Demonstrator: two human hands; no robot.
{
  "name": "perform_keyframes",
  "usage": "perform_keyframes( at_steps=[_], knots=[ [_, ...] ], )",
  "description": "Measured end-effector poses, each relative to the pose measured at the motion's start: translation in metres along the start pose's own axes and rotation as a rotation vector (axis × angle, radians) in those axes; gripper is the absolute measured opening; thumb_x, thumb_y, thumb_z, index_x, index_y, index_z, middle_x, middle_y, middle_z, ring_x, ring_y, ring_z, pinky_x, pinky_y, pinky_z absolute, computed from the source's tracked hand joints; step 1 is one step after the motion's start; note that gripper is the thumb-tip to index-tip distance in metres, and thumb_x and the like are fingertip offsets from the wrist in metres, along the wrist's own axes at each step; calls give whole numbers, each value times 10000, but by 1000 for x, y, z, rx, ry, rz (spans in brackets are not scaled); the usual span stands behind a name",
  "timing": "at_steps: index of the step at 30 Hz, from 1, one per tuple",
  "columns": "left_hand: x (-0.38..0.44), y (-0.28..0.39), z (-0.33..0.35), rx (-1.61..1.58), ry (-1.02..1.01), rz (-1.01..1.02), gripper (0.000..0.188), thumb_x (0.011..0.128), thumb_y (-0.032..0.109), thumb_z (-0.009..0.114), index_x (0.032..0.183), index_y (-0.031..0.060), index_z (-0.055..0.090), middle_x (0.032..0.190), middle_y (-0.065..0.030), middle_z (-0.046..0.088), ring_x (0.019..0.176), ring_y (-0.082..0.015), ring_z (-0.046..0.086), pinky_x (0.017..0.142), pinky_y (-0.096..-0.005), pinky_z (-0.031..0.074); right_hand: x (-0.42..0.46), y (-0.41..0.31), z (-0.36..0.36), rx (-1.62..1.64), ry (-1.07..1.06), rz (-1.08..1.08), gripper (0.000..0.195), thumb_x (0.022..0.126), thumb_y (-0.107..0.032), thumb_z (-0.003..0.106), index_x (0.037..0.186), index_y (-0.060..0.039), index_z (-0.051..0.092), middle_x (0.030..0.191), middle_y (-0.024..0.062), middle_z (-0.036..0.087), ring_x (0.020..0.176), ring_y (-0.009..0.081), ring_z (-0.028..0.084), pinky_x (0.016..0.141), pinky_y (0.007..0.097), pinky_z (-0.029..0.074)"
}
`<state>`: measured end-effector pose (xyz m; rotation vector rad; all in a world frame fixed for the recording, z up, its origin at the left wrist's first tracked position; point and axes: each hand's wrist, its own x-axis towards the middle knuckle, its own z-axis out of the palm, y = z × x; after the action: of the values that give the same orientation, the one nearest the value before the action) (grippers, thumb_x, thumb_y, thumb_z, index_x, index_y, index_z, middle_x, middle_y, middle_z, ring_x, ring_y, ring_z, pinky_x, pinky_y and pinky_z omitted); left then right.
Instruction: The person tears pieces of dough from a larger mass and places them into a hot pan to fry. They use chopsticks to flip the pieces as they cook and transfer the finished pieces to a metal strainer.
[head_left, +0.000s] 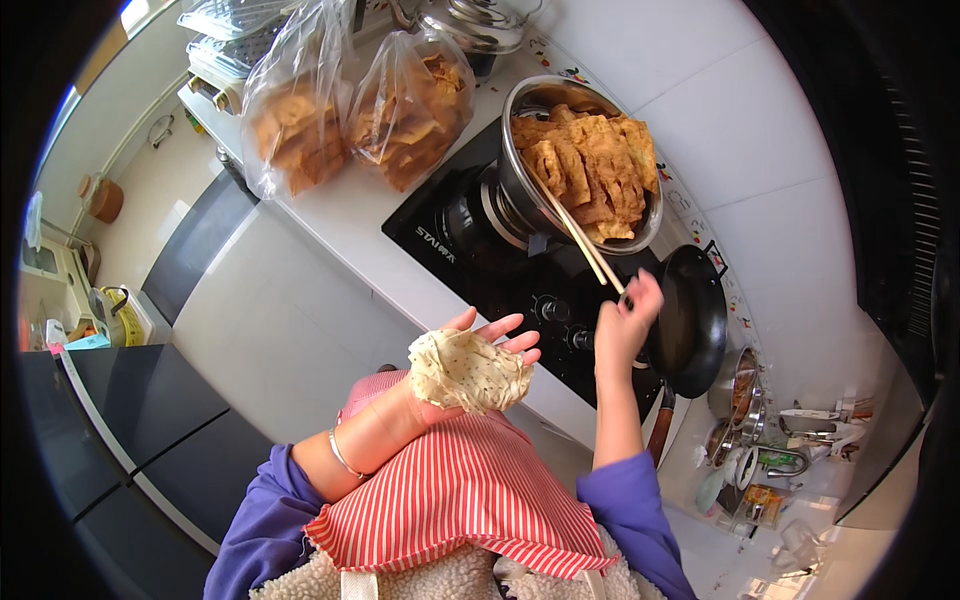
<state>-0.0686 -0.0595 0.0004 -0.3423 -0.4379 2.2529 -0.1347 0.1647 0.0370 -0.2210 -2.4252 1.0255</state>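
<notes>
My left hand (517, 337) is palm up, with a thin, crumpled sheet of raw dough (469, 373) draped over the palm. Dark specks, like sesame seeds, dot the dough. Slightly blurred, my right hand (628, 322) is between the stove knobs and a black wok (684, 322) with what looks like oil in it. Its fingers are at the near ends of two chopsticks (576, 225); whether they grip them is unclear. The chopsticks lean on the rim of a steel basin (511, 161), which is heaped with fried, golden-brown dough pieces (600, 169).
The basin stands over the far burner of the black gas stove (487, 281). Two plastic bags (296, 142) of fried pieces and a metal kettle (472, 26) are farther along the counter. The wok's wooden handle (661, 427) points towards me. Steel bowls (733, 382) stand beyond the wok.
</notes>
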Motion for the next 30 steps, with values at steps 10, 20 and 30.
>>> perform_keyframes(
  at_steps=[10, 20, 30],
  knots=[
    [20, -16, 5, 114, -10, -219, 447, 938, 378, 528, 1235, 44, 527, 1212, -152, 586, 1084, -294, 599, 880, -452, 529, -54, -102, -46, 282, -624, 86, 74, 829, -25, 612, 900, -37, 595, 922, 67, 542, 844, 169, 582, 746, 292, 490],
    [25, -26, 7, 148, 13, -201, 147, 962, 159, 490, 1010, 58, 587, 956, -90, 639, 865, -212, 656, 763, -386, 578, -58, -107, -42, -123, -697, -475, 135, 747, -43, 698, 851, -52, 613, 932, 73, 575, 836, 261, 583, 742, 364, 490],
    [24, -27, -7, 139, -43, -187, 215, 976, 248, 483, 1009, 67, 593, 973, -86, 650, 869, -211, 659, 773, -383, 571, -54, -112, -39, -108, -747, -562, 171, 737, -26, 689, 842, -54, 557, 920, 72, 600, 865, 271, 601, 774, 369, 492]
  ],
)
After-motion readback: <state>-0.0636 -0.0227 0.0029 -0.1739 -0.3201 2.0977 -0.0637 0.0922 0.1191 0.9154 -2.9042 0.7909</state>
